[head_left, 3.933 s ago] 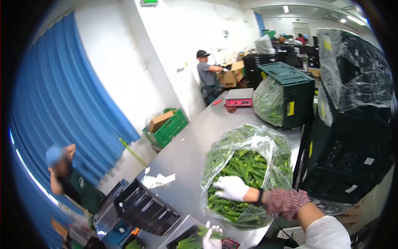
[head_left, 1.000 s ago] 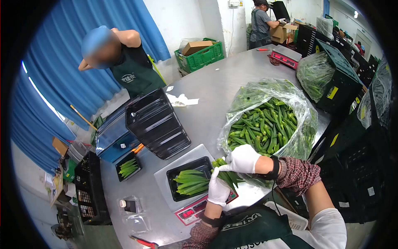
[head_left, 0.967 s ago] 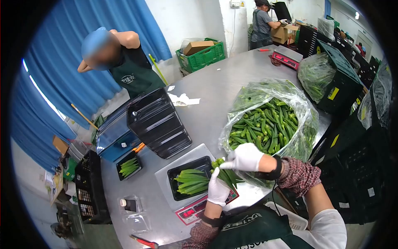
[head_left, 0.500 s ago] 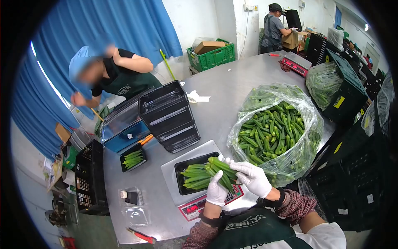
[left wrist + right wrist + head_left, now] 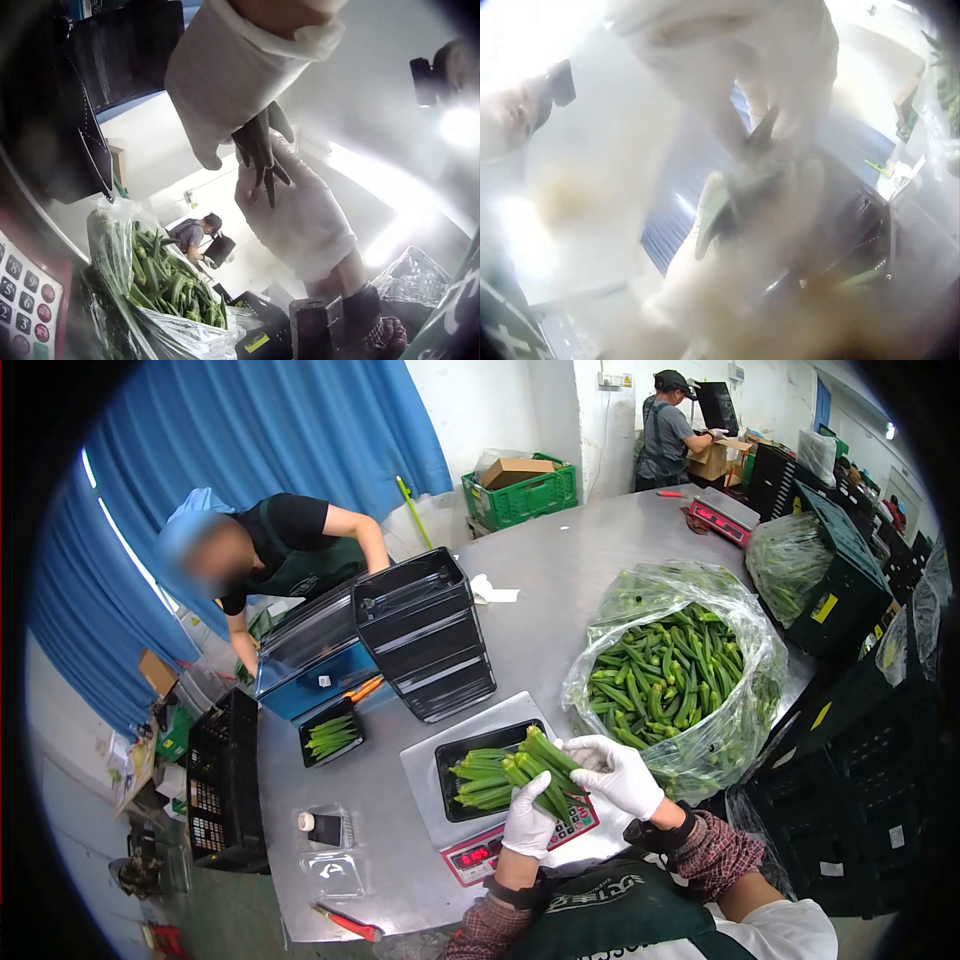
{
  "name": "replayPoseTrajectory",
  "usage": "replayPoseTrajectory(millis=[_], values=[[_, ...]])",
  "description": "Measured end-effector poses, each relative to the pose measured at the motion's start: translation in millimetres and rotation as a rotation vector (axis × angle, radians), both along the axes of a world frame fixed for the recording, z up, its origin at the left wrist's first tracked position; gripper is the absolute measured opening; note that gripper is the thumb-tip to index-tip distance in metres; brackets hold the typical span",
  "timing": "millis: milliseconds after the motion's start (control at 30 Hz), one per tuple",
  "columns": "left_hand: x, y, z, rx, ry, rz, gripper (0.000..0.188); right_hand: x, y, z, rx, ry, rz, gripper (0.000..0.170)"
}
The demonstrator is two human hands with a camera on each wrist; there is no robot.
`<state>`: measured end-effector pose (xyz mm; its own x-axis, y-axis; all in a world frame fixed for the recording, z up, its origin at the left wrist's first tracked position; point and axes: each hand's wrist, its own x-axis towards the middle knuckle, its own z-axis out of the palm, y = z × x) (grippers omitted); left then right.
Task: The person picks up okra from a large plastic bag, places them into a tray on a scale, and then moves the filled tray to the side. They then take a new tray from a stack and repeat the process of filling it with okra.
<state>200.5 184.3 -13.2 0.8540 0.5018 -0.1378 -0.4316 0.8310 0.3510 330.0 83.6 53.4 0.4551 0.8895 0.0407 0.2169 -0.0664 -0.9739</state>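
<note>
My gloved left hand (image 5: 527,822) grips a small bunch of green okra (image 5: 535,765), held over the right side of a black tray (image 5: 470,798). From the right, my gloved right hand (image 5: 618,775) holds the same bunch by its pointed ends. In the left wrist view the pod tips (image 5: 264,154) stick out between the left hand (image 5: 225,82) and the right hand (image 5: 296,210); the right wrist view is blurred. More okra lies in the tray, which sits on a scale (image 5: 425,780) with a lit red display. A large clear bag (image 5: 600,625) full of okra stands beyond my right hand.
Stacked black trays (image 5: 430,640) stand behind the scale, beside a blue crate (image 5: 315,685). A smaller tray of okra (image 5: 332,734), a clear plastic box (image 5: 333,875) and a red-handled cutter (image 5: 346,925) lie leftward. Another person (image 5: 290,550) leans over the far side.
My right hand has gone from the bag to the bunch, then from its stem end to its tips. The person opposite has lowered their arms and bent over the crate.
</note>
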Motion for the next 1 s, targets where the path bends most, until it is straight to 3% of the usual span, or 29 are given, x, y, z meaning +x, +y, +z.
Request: replayPoseTrajectory(millis=[33,100,167,233,267,333,367,400,433,567,767,833,867,900,967,1000], values=[[-2.0,1.6,-1.5,-0.029,-0.019,-0.018,0.053,1.0,-0.4,-2.9,0.0,0.0,0.003,0.043],[-3.7,-3.2,11.4,0.013,-0.002,0.047,0.054,3.0,-0.2,-13.6,0.054,0.404,0.082,0.04],[-4.7,-5.3,16.1,0.054,0.017,0.11,0.055,1.1,0.6,-18.3,0.02,0.321,0.101,0.037],[-5.0,-4.3,11.4,0.094,0.037,0.117,0.056,-3.0,3.7,-14.6,0.042,-0.135,0.076,0.034],[-5.7,-5.0,11.5,0.093,0.038,0.122,0.056,-2.4,3.0,-12.2,-0.001,-0.407,0.086,0.042],[-5.5,-6.8,19.2,0.099,0.101,0.195,0.057,-17.0,7.2,-8.5,0.009,-0.393,0.074,0.051],[-3.2,-7.4,15.1,0.124,0.151,0.252,0.054,-23.7,9.7,-6.6,0.018,-0.38,0.057,0.06],[-2.7,-8.3,9.7,0.083,0.148,0.249,0.053,-26.4,12.5,-4.0,-0.117,-0.38,0.097,0.081],[-3.7,-9.6,4.5,0.041,0.146,0.247,0.051,-30.5,16.1,-6.8,-0.116,-0.454,0.096,0.087],[-11.4,-10.9,-3.8,0.127,0.202,0.301,0.054,-28.6,37.1,-10.5,-0.204,-0.263,0.183,0.081],[-55.4,18.1,17.3,0.326,0.176,0.277,0.073,-14.1,94.6,-30.1,-0.059,-0.086,0.441,0.067],[-80.8,32.7,18.7,0.301,0.371,0.408,0.073,-8.4,117.0,-37.5,-0.13,-0.191,0.468,0.063],[-94.7,42.9,12.4,0.293,0.393,0.466,0.07,-7.6,125.0,-47.2,-0.14,-0.356,0.447,0.06],[-107.4,52.9,1.4,0.286,0.413,0.524,0.068,-7.9,131.9,-59.6,-0.138,-0.354,0.446,0.06],[-128.0,65.9,-13.5,0.314,0.498,0.571,0.062,-9.7,142.1,-79.8,-0.282,-0.849,0.568,0.057],[-134.0,66.3,-11.5,0.366,0.579,0.567,0.058,-13.0,141.5,-74.6,-0.235,-1.016,0.582,0.055]])
